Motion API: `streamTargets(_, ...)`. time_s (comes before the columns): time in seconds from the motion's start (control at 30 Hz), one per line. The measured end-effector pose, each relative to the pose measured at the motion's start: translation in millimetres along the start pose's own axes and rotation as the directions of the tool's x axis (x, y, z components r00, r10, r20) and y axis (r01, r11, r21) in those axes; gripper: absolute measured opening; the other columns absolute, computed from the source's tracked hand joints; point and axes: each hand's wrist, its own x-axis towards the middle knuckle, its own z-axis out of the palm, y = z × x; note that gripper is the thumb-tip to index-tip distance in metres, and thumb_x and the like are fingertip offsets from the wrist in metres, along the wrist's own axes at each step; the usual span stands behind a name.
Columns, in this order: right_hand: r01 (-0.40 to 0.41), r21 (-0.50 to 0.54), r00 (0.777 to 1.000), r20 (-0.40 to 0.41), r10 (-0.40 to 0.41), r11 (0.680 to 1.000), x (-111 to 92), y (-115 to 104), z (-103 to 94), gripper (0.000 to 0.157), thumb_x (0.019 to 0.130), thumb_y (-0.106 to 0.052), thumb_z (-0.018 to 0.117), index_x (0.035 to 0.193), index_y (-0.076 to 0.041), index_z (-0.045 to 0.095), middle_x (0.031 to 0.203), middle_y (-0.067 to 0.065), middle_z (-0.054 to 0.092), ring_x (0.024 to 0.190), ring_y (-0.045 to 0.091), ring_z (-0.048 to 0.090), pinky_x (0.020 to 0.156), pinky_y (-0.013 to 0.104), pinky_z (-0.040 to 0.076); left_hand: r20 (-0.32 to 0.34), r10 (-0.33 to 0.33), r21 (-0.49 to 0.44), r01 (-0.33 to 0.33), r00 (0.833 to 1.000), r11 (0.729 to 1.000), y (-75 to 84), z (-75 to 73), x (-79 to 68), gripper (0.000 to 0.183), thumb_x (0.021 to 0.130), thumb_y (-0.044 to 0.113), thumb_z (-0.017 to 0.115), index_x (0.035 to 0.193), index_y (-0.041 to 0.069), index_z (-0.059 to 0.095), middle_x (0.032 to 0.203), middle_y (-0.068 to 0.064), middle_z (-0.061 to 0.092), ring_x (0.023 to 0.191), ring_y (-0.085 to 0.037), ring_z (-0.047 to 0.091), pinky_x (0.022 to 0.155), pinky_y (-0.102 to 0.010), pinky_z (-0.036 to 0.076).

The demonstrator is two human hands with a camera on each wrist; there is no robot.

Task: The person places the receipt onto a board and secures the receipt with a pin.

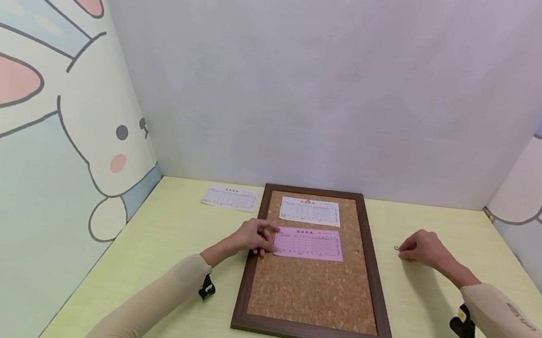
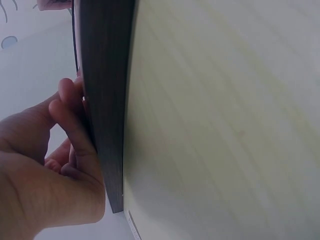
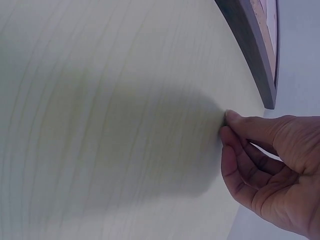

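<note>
A pink printed form (image 1: 309, 243) lies across the upper middle of the cork board (image 1: 315, 296). My left hand (image 1: 255, 235) holds its left edge, the wrist crossing the board's dark wooden frame. In the left wrist view the curled fingers (image 2: 75, 125) sit right beside that frame. Above the pink form, a white printed form (image 1: 310, 211) is on the cork, with a small red spot at its top edge. Right of the board, my right hand (image 1: 421, 248) pinches at a tiny ring-shaped thing (image 1: 396, 248) on the table; the right wrist view shows thumb and forefinger together at the tabletop.
Another white form (image 1: 229, 198) lies on the table left of the board. The pale wood-grain table (image 1: 168, 305) ends at a plain back wall (image 1: 314, 83). Side walls with cartoon animals (image 1: 100, 127) stand left and right.
</note>
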Motion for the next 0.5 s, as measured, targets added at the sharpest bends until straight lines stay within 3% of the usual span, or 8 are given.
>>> streamTargets(0.5,0.006,0.008,1.000,-0.003,-0.006,1.000,1.7,-0.9,-0.4,0.011,0.083,-0.007,0.080,0.085,0.003,0.080,0.076,0.009,0.077,0.064,0.005,0.060,0.059,0.025,0.046,0.002,-0.005,-0.004,0.005,1.000,1.000,-0.2,0.2,0.7,0.049,0.084,0.004,0.082,0.130,0.003,0.066,0.083,-0.007,0.073,0.051,-0.007,0.061,0.048,-0.020,0.044)
